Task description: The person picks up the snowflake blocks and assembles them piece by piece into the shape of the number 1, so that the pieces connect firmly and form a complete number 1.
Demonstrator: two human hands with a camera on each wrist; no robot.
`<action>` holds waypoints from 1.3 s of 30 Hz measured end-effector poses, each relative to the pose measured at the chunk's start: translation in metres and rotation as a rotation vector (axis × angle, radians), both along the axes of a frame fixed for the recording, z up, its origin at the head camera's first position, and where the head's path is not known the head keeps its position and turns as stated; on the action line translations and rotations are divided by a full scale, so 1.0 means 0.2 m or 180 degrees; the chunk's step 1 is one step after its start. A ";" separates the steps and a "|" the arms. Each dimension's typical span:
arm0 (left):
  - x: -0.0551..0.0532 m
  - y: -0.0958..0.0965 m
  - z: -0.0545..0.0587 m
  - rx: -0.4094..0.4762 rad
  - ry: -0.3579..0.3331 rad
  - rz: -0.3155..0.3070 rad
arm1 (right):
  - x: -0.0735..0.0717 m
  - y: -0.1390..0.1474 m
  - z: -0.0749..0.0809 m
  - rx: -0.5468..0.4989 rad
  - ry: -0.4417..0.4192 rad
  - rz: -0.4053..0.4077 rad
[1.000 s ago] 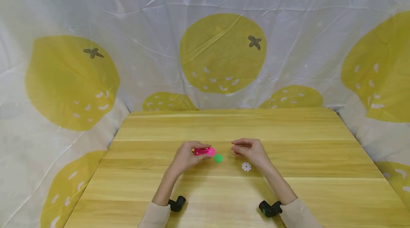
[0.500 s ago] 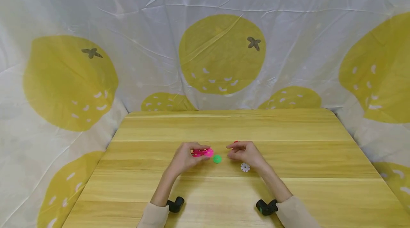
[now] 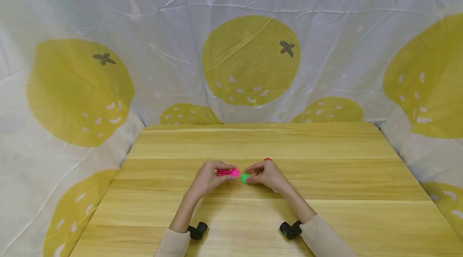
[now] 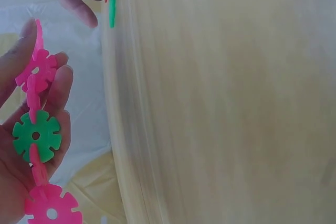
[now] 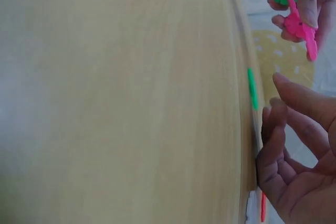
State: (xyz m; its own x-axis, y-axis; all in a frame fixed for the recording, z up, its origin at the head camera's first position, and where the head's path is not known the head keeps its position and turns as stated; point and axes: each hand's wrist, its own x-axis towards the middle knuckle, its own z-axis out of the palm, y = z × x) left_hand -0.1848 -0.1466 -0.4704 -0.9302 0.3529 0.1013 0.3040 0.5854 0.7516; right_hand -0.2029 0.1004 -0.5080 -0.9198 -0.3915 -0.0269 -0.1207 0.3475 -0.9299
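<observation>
My left hand [image 3: 206,178] holds a chain of interlocking snowflake discs [image 4: 48,139] between thumb and fingers. Pink pieces alternate with green in it, each slotted crosswise into its neighbour. To the right, a loose green disc [image 3: 244,178] lies flat on the table. Over it comes my right hand [image 3: 270,174], thumb and fingers parted and nothing between them. In the right wrist view the fingertips are close beside that green disc [image 5: 252,88]. A red disc [image 3: 267,159] shows just behind the right hand, and a white disc [image 3: 275,190] is mostly hidden under it.
The discs lie on a light wooden table [image 3: 231,140]. Behind it hangs a pale cloth [image 3: 325,60] printed with big yellow lemons. A black wrist camera [image 3: 198,231] sits at the left cuff and another black camera [image 3: 290,230] at the right.
My right hand has moved left to the green disc, uncovering the red disc and largely covering the white one. The left hand keeps hold of its chain nearly in place.
</observation>
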 end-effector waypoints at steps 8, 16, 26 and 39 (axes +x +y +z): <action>0.00 0.00 0.00 0.0003 -0.0004 0.0037 | -0.01 -0.04 -0.01 0.0123 -0.0048 -0.0076; 0.00 -0.01 -0.02 0.0061 -0.0032 0.0029 | -0.01 -0.05 0.00 0.0319 -0.0017 -0.0222; 0.01 0.01 -0.01 0.0100 -0.0032 -0.0083 | 0.03 0.00 0.01 0.0042 -0.0160 -0.0362; 0.00 0.03 -0.01 0.0093 0.0065 -0.0077 | 0.07 0.11 0.01 -0.0503 -0.0343 -0.0209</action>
State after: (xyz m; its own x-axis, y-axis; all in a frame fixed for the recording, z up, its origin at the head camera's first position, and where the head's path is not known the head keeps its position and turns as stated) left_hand -0.1850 -0.1407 -0.4732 -0.9190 0.3719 0.1307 0.3331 0.5556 0.7618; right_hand -0.1882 0.1214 -0.5051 -0.9386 -0.3379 -0.0695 0.0006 0.2001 -0.9798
